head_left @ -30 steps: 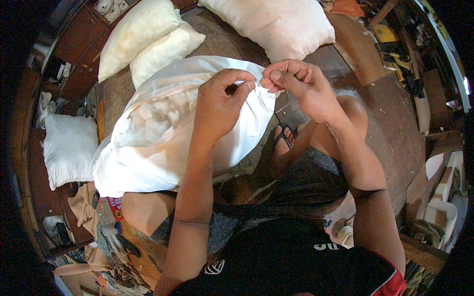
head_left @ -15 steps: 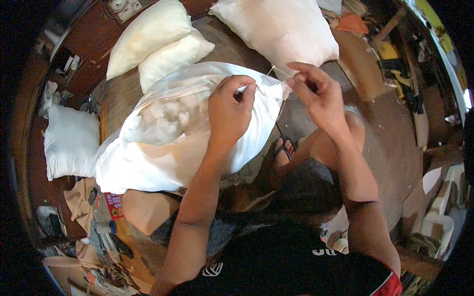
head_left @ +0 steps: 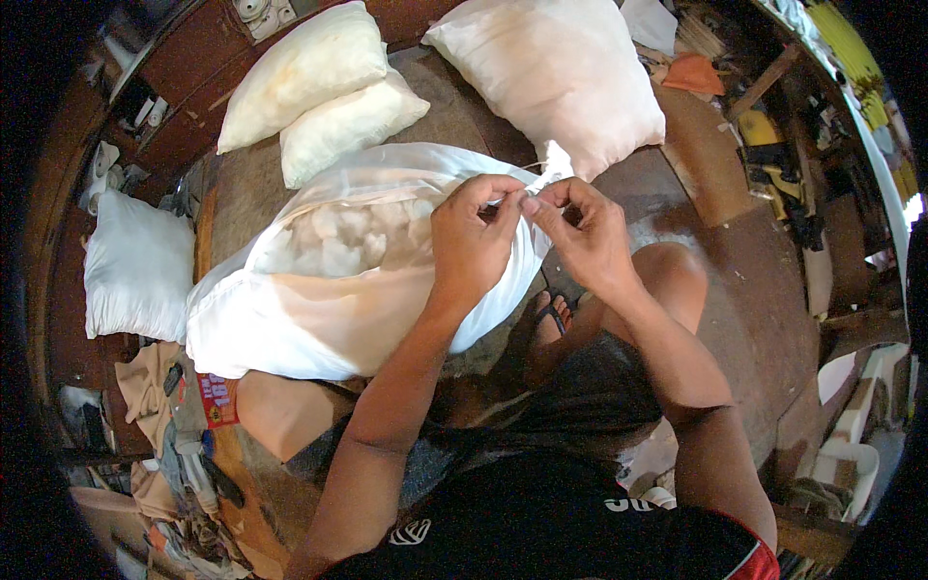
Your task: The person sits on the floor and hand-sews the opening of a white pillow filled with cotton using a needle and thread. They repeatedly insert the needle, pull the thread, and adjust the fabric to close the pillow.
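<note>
A white pillow cover [head_left: 319, 324] lies across my lap and the surface ahead, gaping along its top. White fluffy stuffing [head_left: 353, 240] shows through the gap. At the cover's right corner my left hand [head_left: 471, 237] is closed, thumb and finger pinching the cloth edge. My right hand [head_left: 592, 240] meets it there, its fingertips pressed together; what they pinch is too small to make out. A gathered tip of the cloth [head_left: 555, 162] sticks up just beyond the fingers, with a thin pale strand beside it.
Two cream pillows [head_left: 302, 72] lie overlapping at the far left, and a large white pillow [head_left: 570, 77] is at the far middle. Another white pillow [head_left: 138, 263] sits at the left. Crumpled cloths [head_left: 188, 454] are heaped at lower left. Assorted items crowd the right side.
My right hand has come left and down to meet my left hand. The thin strand that looped between them is now mostly hidden. The left hand has shifted slightly right and down.
</note>
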Demonstrator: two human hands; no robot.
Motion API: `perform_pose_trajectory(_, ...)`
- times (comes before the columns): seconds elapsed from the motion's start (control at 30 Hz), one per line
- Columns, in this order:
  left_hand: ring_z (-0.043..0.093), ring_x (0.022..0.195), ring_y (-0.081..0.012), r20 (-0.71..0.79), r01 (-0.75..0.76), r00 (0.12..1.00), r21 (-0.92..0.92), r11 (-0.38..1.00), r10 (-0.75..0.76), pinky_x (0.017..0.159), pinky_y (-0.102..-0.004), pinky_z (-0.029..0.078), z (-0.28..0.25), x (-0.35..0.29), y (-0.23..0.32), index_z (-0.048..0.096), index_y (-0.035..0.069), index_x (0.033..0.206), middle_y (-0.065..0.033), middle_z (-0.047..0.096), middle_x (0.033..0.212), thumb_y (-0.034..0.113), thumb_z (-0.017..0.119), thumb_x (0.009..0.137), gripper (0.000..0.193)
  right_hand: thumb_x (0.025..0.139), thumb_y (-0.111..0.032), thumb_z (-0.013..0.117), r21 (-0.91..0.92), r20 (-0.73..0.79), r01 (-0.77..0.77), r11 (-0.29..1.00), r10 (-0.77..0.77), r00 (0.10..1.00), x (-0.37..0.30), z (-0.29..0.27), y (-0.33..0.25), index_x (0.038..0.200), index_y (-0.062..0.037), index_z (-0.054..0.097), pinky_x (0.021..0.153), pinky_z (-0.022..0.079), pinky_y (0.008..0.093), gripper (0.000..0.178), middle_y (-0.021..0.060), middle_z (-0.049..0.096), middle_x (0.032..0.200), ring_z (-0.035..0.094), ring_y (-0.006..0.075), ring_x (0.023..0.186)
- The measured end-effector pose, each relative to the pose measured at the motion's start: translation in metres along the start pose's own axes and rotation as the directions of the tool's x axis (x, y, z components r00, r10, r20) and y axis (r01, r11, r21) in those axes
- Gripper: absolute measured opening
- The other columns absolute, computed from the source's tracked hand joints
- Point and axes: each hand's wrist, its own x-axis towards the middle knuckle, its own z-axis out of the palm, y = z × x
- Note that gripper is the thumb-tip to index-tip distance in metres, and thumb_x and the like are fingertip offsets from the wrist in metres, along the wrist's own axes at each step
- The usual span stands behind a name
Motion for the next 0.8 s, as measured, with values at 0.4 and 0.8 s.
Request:
perform_pose_trajectory(0.4,0.068,0.084,-0.0157,0.076,0.110,0.992,-0.085,0.990,-0.103,0.078,-0.0302,0.053,0.000,0.003,0.000,0.072,0.000,0.099,-0.0098,0.074,0.092,0.008,0.071,0.092,0.011,0.090,-0.008,0.071,-0.162,-0.167,0.531,0.832,-0.553,0.816,-0.011,-0.007,-0.010,0.097,-0.0041,0.071,0.075,0.055,0.0385,0.008,0.0155,0.072,0.092,0.071,0.0299,0.084)
perform_pose_trajectory(0.8,0.061,0.068,-0.0121,-0.088,0.028,0.996,-0.082,0.996,-0.035,0.064,-0.0287,0.048,-0.002,0.009,-0.026,0.071,0.000,0.097,-0.0069,0.068,0.078,0.010,0.070,0.092,0.011,0.103,-0.015,0.054,0.975,0.221,-0.118,0.189,-0.764,0.606,-0.086,-0.121,-0.094,0.115,0.0011,0.062,0.101,0.052,0.0529,0.021,0.0250,0.071,0.108,0.068,0.0383,0.108)
